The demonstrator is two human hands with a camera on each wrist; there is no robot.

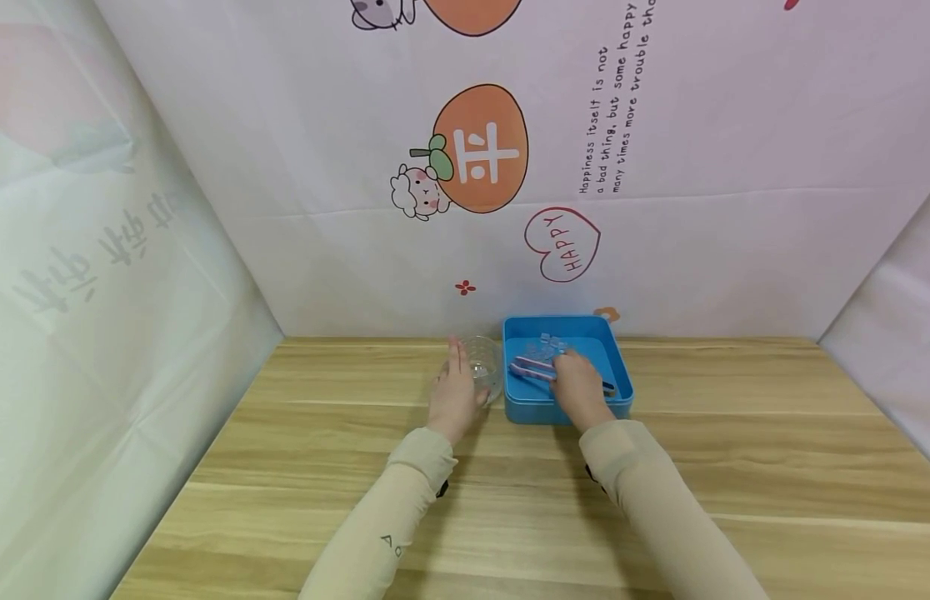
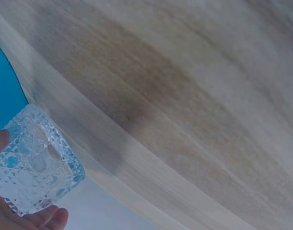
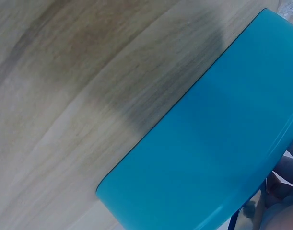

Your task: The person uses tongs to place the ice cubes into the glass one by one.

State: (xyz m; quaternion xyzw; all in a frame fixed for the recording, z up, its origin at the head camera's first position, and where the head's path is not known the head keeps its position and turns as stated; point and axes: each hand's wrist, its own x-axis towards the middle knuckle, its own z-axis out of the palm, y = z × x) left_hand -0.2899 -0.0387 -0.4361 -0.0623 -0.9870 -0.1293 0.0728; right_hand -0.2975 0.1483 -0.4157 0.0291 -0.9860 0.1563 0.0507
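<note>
Pink tweezers [image 1: 532, 372] lie crosswise in blue box [image 1: 528, 412], extending left from right hand [image 1: 581, 386], which grips them; clear cubes [image 1: 557, 342] just beyond, nearer to this hand. Left hand [image 1: 453, 396] holds cut-glass cup [image 1: 480, 367] beside box.

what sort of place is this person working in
Probably a makeshift indoor tabletop booth: a wood-grain table backed by a printed sheet, with another pale sheet hanging along its left side.
</note>
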